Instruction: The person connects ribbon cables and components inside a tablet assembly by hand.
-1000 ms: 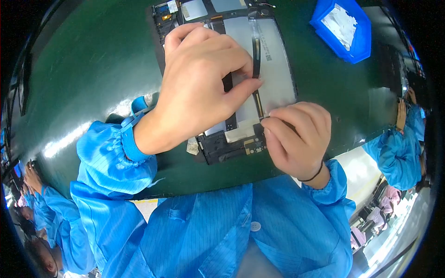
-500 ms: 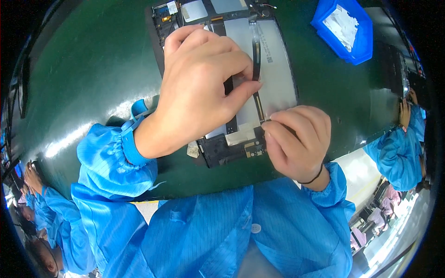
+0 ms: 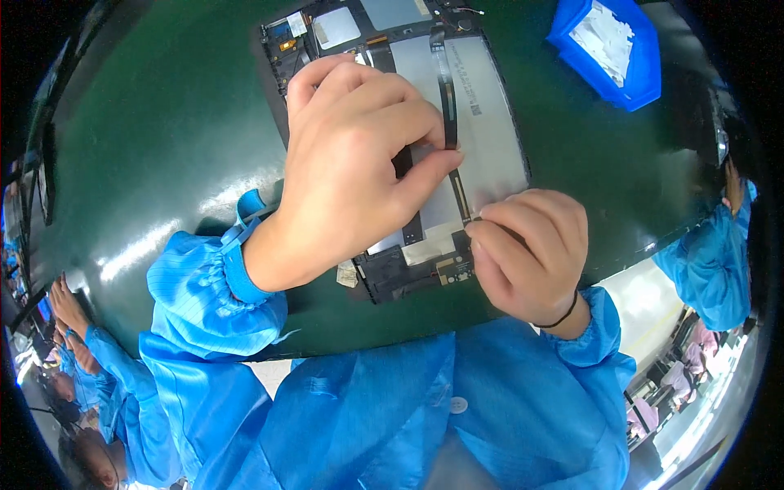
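An opened tablet-like device lies on the table, showing silvery panels in a black frame. Along it runs a thin black flex cable. My left hand arches over the device from the left, its thumb and forefinger pinched on the cable's middle; the curled other fingers hide part of the frame. Close to the cable's lower end, my right hand has its thumb and forefinger pressed together. These fingertips cover that end, so the exact grip there is hidden. A small circuit board sits at the device's near edge.
The green tabletop surrounds the device. At the far right stands a blue bin with white pieces inside. A pale scrap lies by the near left corner. Other people in blue sleeves are at both sides.
Both hands keep nearly the same pinch on the cable. The whole view has shifted slightly, and the upper stretch of the cable shows more clearly above my left fingertips.
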Demonstrator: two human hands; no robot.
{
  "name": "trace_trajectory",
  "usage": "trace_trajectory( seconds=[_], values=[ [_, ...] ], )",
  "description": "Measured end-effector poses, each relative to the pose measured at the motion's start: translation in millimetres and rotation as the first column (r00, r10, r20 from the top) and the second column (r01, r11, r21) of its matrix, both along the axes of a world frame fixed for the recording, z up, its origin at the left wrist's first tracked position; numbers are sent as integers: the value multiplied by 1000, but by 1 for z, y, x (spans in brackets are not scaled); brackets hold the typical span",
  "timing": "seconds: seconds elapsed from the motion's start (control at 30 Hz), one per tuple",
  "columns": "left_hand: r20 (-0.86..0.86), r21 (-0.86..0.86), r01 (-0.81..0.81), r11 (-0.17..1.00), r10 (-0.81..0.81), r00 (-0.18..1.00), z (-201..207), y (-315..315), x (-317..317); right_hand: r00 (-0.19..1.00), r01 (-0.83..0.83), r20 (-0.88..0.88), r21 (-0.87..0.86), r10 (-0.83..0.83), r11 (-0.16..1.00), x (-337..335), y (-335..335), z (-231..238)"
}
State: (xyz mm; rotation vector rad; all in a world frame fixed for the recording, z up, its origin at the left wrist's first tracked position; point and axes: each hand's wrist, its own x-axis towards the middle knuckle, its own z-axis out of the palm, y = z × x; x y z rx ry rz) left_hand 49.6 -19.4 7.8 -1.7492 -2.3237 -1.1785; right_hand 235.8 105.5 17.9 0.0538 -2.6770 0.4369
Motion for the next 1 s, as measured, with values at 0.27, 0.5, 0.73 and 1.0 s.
trace_trajectory(
  seconds=[0.27, 0.5, 0.73, 1.0],
  values=[
    [-20, -11, -9, 1000, 9, 1000, 2, -2, 0, 1000, -9, -3, -13, 9, 1000, 0, -2, -1],
    [-13, -22, -5, 1000, 4, 1000, -1, -4, 4, 999, -4, 51, 68, 0, 998, -3, -6, 4],
    [16, -36, -28, 999, 29, 999, 3, -9, 3, 992, -77, 105, 92, 67, 993, -2, -12, 13],
    [96, -94, -57, 994, 66, 993, 2, -10, 6, 976, 44, 202, 186, -82, 982, -15, -23, 20]
  ],
)
